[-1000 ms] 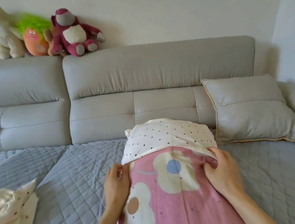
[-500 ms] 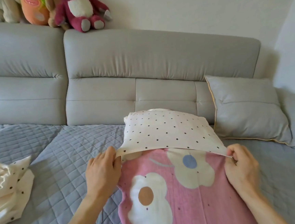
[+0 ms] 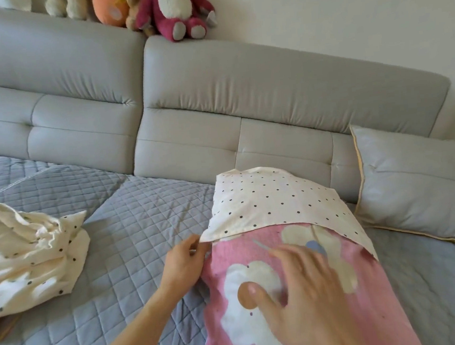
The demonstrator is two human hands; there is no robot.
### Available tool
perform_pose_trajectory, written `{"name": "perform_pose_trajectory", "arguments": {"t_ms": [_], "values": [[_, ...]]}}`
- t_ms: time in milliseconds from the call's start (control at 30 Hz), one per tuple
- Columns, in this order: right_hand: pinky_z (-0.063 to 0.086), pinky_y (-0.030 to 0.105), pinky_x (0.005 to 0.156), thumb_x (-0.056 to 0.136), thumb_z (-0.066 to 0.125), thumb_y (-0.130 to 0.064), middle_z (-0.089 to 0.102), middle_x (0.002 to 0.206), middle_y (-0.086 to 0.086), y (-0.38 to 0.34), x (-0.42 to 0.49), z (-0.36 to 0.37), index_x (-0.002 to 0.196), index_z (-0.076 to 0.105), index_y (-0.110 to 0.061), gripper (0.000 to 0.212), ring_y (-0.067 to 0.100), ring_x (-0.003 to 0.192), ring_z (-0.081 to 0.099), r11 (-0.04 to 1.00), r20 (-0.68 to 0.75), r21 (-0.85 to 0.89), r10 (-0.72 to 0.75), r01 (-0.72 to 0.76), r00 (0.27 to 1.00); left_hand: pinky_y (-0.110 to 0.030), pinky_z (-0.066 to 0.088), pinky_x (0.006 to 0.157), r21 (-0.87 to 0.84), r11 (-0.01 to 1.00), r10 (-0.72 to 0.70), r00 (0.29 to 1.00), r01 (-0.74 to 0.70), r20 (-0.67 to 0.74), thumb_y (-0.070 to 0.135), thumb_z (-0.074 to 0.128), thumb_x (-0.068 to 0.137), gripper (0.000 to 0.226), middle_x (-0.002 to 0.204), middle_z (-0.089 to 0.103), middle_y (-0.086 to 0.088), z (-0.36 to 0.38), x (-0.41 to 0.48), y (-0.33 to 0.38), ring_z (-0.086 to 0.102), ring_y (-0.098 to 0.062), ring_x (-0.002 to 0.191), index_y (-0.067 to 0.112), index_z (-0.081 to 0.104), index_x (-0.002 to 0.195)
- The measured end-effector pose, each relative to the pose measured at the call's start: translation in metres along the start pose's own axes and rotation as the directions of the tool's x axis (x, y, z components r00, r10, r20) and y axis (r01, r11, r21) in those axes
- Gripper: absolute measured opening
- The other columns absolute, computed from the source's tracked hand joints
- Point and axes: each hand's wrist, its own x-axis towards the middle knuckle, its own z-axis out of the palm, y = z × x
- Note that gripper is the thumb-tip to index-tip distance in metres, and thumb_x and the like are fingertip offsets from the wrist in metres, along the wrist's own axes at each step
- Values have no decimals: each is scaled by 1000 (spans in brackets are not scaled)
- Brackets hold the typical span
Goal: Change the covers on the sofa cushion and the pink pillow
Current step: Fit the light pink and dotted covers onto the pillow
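- Since half a second ago the right hand [image 3: 302, 289] has let go of the dotted cover's right corner and swung in over the pink pillow [image 3: 301, 303]; it hovers blurred there, fingers spread, holding nothing.
- The left hand [image 3: 185, 264] still pinches the lower left edge of the dotted cover [image 3: 272, 198].
- The pillow lies lengthwise on the sofa's quilted seat [image 3: 116, 237], its far end against the backrest.
- Progress: the cover is over only the far end of the pillow; most of the pink flowered surface is still bare, so it needs pulling down the full length and closing.
- A second crumpled dotted cover [image 3: 27, 256] lies at the left, and the grey cushion [image 3: 415, 189] leans at the right; that one looks untouched, I judge.
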Motion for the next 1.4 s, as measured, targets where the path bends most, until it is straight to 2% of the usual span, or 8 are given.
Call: {"name": "perform_pose_trajectory", "arguments": {"t_ms": [167, 367, 500, 633, 800, 1033, 1233, 1400], "values": [[42, 66, 83, 41, 74, -69, 58, 130, 25, -58, 10, 63, 124, 65, -11, 103, 48, 118, 55, 967, 361, -247, 26, 69, 932, -39, 55, 80, -369, 908, -149, 976, 198, 159, 43, 51, 93, 39, 87, 70, -4, 8, 2, 18, 63, -15, 81, 7, 66, 95], [45, 40, 59, 77, 62, -23, 62, 89, 3, -8, 48, 87, 93, 69, -23, 17, 28, 77, 57, 885, 211, -366, -222, 288, 952, -18, 51, 76, -351, 924, -38, 949, 153, 312, 53, 44, 98, 59, 82, 68, 5, 8, -13, 35, 64, -10, 80, -1, 68, 94], [50, 42, 70, 70, 52, -25, 72, 83, 3, 38, 95, 79, 80, 77, -15, 29, 28, 91, 55, 909, 112, -408, -47, 89, 993, -22, 36, 61, -187, 982, 93, 928, -26, 360, 56, 44, 98, 57, 61, 43, 14, 33, -50, 68, 42, -1, 59, 9, 46, 66], [34, 39, 112, 94, 49, -25, 55, 140, 11, 26, 81, 77, 136, 54, -10, 45, 29, 131, 48, 986, 372, -140, 140, -93, 917, -22, 33, 56, 64, 996, 27, 925, -55, 380, 65, 40, 95, 57, 54, 39, 11, 31, -56, 49, 37, -2, 53, 17, 33, 64], [34, 19, 103, 84, 53, -31, 65, 111, -11, 14, 35, 37, 99, 69, -26, 23, 2, 116, 51, 931, 481, 354, -261, 87, 837, -25, 42, 59, 370, 929, -106, 942, -20, 318, 75, 38, 88, 56, 56, 54, 12, 11, -50, 27, 47, -3, 55, 21, 46, 71], [39, 7, 81, 90, 68, -20, 72, 96, -20, 107, 24, -24, 94, 75, -25, 9, -4, 97, 62, 790, 136, 475, 370, -388, 919, -32, 42, 83, 392, 876, 208, 953, -281, 220, 25, 63, 83, 43, 119, 43, 11, 24, -27, 98, 49, -18, 113, 29, 44, 121], [46, 31, 92, 74, 51, -84, 62, 130, -2, 212, -16, -20, 136, 55, -23, 88, 17, 115, 60, 405, 588, 176, 688, -897, 426, -35, 37, 100, 559, 489, 402, 742, -669, 536, 32, 52, 91, 51, 145, 39, 9, 112, 5, 201, 37, -17, 131, 35, 40, 140], [51, 16, 70, 79, 66, -67, 69, 96, -20, 206, -22, -33, 104, 65, -38, 39, -2, 85, 67, 233, 692, 452, 518, -861, 503, -37, 39, 97, 618, 95, 379, 602, -781, 703, 38, 41, 100, 40, 140, 47, 6, 199, 16, 235, 44, -19, 126, 39, 44, 140]]}}
